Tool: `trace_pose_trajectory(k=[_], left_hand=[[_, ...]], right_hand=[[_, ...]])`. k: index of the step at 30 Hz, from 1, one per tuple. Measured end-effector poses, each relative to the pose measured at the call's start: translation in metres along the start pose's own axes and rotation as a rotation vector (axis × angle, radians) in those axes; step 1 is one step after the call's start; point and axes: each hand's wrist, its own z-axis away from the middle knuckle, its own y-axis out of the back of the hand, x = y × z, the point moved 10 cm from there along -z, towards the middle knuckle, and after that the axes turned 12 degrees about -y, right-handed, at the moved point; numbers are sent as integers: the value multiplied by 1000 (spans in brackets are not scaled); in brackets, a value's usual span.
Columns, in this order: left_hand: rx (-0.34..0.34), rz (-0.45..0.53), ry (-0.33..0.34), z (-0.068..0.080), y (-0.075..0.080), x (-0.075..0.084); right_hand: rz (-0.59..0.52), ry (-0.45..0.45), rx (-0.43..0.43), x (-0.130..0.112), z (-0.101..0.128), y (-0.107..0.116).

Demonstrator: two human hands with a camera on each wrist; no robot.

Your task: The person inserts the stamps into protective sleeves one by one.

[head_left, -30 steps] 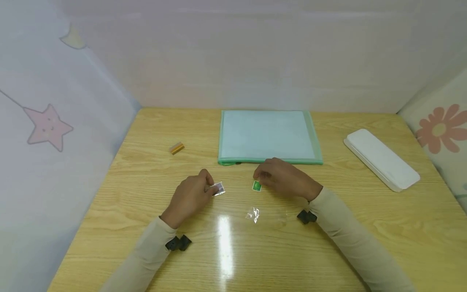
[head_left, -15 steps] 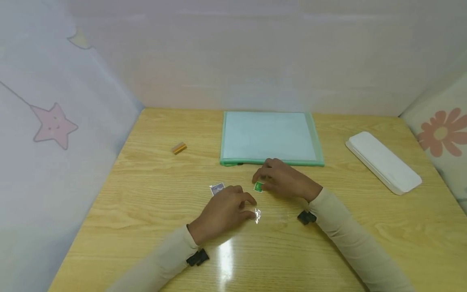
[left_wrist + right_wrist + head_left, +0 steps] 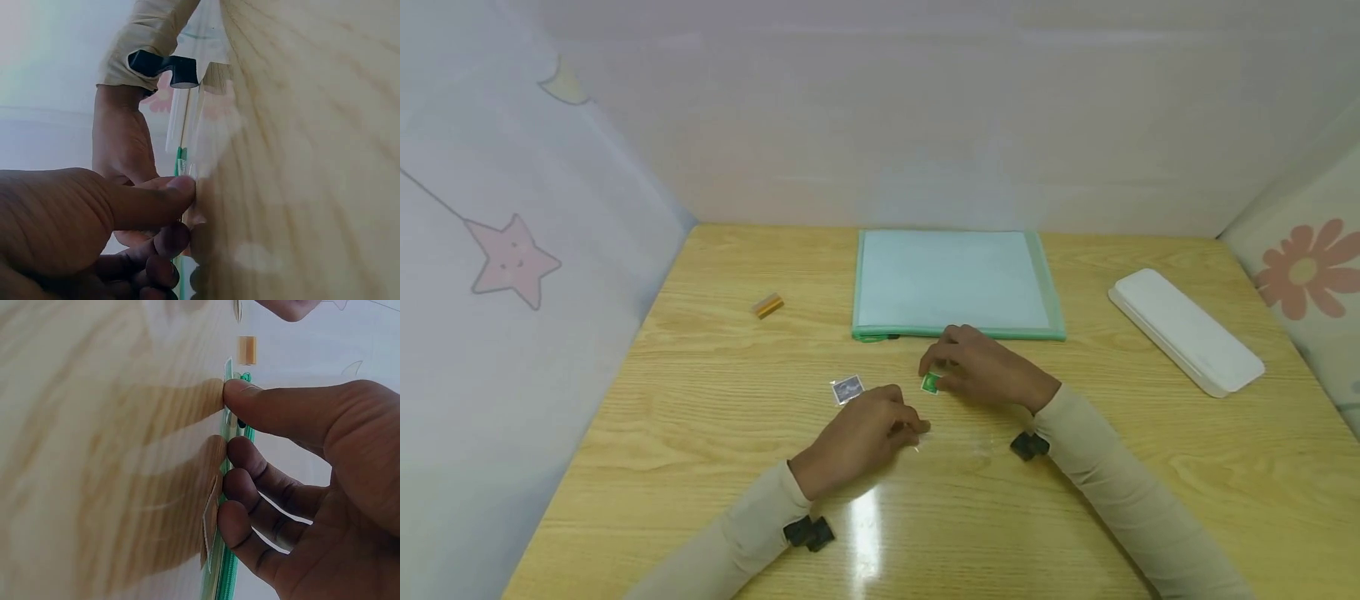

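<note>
In the head view, my left hand pinches a small clear plastic piece, mostly hidden by the fingertips. Its thumb and fingers come together at the tabletop in the left wrist view. My right hand rests over a small green stamp with a white border. In the right wrist view, the thumb presses at the stamp's edge, with the other fingertips spread along the table apart from it. A white-edged paper piece lies under those fingertips. Beyond my left hand lies a purple-grey stamp in clear plastic.
A pale zip pouch with green edging lies at the back of the wooden table. A white lidded case stands at the right. An orange and grey block sits at back left. Another faint clear film lies near the right wrist.
My left hand has let go of the purple-grey stamp, moved right and toward me, and its fingers have come together on the clear plastic piece. My right hand has stayed by the green stamp.
</note>
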Motion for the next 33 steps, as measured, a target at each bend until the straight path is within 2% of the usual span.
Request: trace_pose_trajectory(k=[4,7,11,15,18,24,29,33], left_hand=[[26,46,7,1,0,-5],[72,107,28,2,4,-10],[204,224,52,3,19,-19],[341,331,67,5,34,-28],[405,352,72,6,42,-32],[461,333,100,8,50,-36],[484,351,139,11,50,-39],[509,358,154,13,51,-40]], right_hand=[[-16,5,-9,1,0,-2],[-48,12,-15,1,-1,-4],[-106,4,-18,2,-3,-1],[-204,-28,-9,1,-1,11],[-292,-43,40,0,1,24],[-405,-36,178,-16,7,54],[-475,-55,207,-42,16,73],[-479,-51,228,-56,21,83]])
